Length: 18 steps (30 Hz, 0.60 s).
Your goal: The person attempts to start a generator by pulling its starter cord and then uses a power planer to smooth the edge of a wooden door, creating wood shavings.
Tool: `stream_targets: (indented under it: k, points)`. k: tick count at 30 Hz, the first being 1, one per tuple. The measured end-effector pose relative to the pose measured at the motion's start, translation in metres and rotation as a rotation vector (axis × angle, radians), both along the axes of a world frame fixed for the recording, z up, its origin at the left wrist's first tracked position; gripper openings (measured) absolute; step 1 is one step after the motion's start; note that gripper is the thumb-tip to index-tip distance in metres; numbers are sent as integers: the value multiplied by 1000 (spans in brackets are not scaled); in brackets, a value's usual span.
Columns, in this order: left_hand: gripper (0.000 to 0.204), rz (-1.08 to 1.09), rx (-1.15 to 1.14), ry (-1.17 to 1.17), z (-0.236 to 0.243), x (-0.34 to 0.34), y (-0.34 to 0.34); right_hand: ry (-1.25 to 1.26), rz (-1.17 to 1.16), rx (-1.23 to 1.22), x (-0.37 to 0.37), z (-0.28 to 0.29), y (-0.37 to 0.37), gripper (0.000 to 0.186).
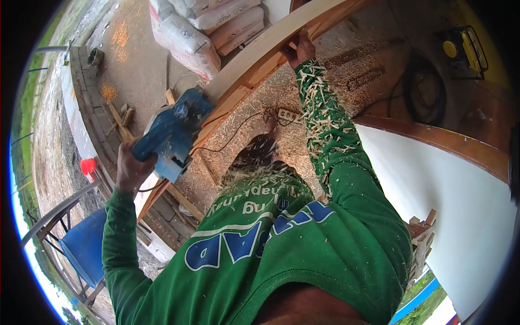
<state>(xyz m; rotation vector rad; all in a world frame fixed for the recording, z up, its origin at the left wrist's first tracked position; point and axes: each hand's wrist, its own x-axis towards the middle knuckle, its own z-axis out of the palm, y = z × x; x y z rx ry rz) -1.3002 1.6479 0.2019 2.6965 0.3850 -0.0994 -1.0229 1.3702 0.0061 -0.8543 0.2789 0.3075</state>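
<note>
A blue electric hand planer [176,130] rests on a long pale wooden board [260,51]. My left hand [134,167] is closed round the planer's rear handle. Farther up, my right hand [301,50] grips the board's near edge, its fingers partly hidden against the wood. Wood shavings cover my right green sleeve [330,119] and lie on the front of my shirt. A dark cord [227,138] runs across the shavings near the planer toward a white socket strip [287,115].
White sacks [189,40] are stacked beyond the board. At right are a black coiled cable [425,89] and a yellow-black machine [460,53]. A blue drum [85,246] and a red container [88,167] stand at left. Wood offcuts [120,122] lie on the ground.
</note>
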Motion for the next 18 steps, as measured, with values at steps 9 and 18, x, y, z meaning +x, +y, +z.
stream_targets:
  k: [9,18]
  points:
    - [18,-79,-272,81,11,105,-54,11,44,0,-3,-4,14,34]
    - [17,-590,-118,-215,-11,224,-88,63,40,118,8,-15,19,20]
